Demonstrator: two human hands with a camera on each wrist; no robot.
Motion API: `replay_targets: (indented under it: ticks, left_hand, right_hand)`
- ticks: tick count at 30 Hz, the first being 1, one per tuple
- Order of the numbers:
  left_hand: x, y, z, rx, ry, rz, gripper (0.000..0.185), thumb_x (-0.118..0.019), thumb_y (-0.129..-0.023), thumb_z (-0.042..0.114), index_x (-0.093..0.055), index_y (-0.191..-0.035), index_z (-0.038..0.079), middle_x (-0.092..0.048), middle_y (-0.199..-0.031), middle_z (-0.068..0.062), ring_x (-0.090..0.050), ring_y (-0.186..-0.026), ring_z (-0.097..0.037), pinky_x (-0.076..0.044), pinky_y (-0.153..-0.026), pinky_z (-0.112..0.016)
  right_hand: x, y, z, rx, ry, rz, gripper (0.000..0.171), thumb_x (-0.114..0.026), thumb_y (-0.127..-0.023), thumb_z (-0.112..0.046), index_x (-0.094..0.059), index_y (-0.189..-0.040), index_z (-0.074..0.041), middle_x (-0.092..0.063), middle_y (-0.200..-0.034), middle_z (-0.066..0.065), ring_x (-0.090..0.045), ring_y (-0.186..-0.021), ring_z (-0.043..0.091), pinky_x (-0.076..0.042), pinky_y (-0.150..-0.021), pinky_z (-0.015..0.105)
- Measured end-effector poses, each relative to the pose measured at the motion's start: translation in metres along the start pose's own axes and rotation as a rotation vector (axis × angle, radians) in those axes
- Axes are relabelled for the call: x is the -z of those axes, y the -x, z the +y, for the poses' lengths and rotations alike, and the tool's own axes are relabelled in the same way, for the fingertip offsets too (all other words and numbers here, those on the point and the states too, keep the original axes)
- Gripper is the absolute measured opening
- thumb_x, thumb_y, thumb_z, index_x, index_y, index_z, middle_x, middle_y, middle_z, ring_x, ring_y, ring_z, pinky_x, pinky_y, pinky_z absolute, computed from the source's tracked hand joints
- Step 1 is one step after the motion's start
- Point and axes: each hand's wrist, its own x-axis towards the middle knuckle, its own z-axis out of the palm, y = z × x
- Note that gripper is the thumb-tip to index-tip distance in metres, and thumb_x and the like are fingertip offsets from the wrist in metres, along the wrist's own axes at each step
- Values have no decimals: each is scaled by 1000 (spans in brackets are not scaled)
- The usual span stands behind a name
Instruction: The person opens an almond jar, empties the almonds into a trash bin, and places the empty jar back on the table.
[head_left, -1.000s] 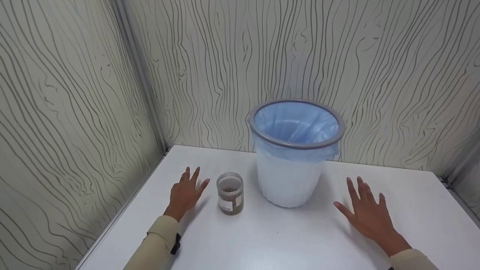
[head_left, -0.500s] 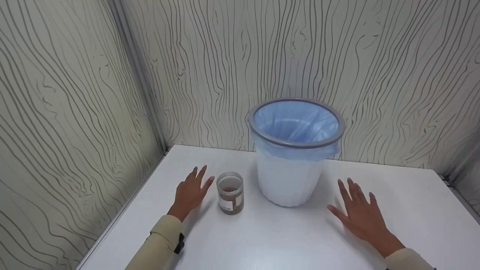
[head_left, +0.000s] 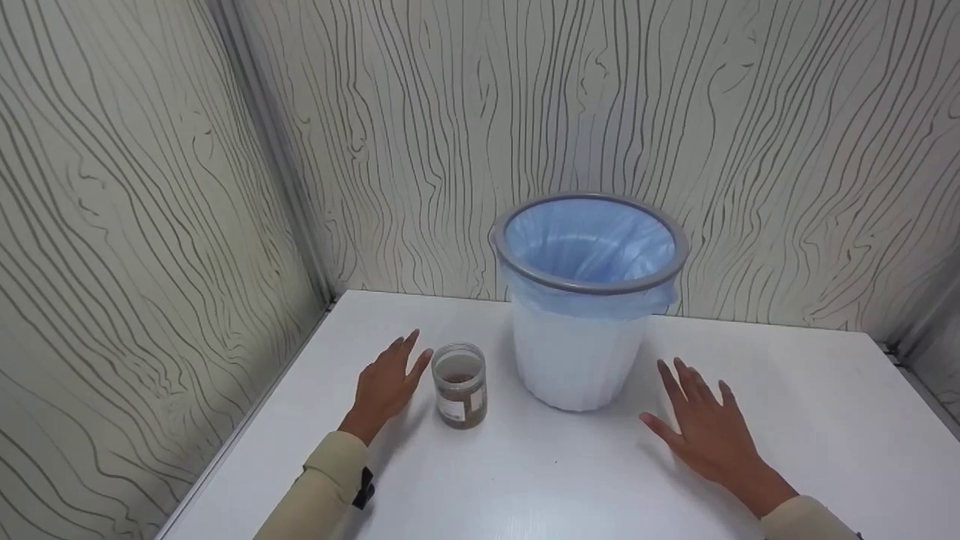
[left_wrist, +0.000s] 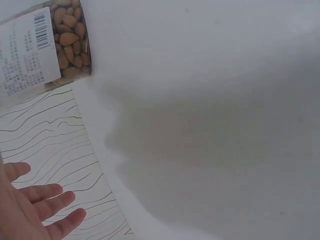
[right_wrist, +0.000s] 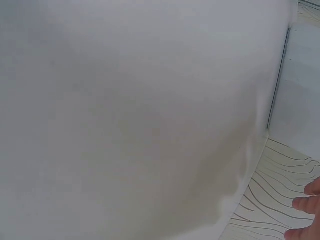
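An open clear jar of almonds with a white label stands upright on the white table. In the left wrist view its almonds and printed label show close up. My left hand is just left of the jar, fingers extended and thumb near its side, holding nothing. A white bin, lined with a blue bag under a grey rim ring, stands right of the jar. To the right of the bin, and apart from it, my right hand has its fingers spread and holds nothing.
Wood-grain patterned panels rise behind the table and along its left side. The bin stands near the table's back edge. A dark strap sits at the left sleeve.
My left hand has moved right, closer to the jar. The right hand has shifted left toward the bin. Jar and bin have stayed in place.
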Motion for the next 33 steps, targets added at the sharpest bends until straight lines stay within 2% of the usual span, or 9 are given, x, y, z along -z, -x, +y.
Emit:
replay_targets:
  ticks: [9,16,24,33]
  left_hand:
    - [3,1,10,2,91,12,78,-27,-102,69,-40,-157,16,-49,-153,-13,-46,-140,-34,-38,-112,-53]
    - [7,2,16,27,179,-9,75,-27,-103,68,-41,-157,17,-55,-147,-14,-51,-136,-36,-38,-110,-57]
    - [6,4,21,78,249,-33,74,-26,-102,69,-41,-157,21,-58,-144,-13,-57,-129,-35,-40,-107,-59]
    - [5,8,28,40,317,-61,72,-28,-102,68,-41,-157,23,-59,-142,-11,-58,-128,-33,-43,-103,-60]
  right_hand:
    - [2,0,-11,-8,-7,-23,81,-53,-98,-61,-39,-154,-4,-46,-153,22,-50,-133,41,-27,-109,68]
    - [0,-1,-17,46,5,42,76,-58,-96,-58,-49,-148,-3,-58,-142,21,-59,-125,38,-34,-105,66]
    - [-4,0,-25,85,-9,57,73,-61,-96,-56,-52,-147,-4,-61,-139,18,-61,-123,35,-37,-104,64]
    - [-8,0,-39,123,-42,52,71,-61,-96,-57,-55,-145,-7,-62,-137,16,-63,-120,33,-39,-103,64]
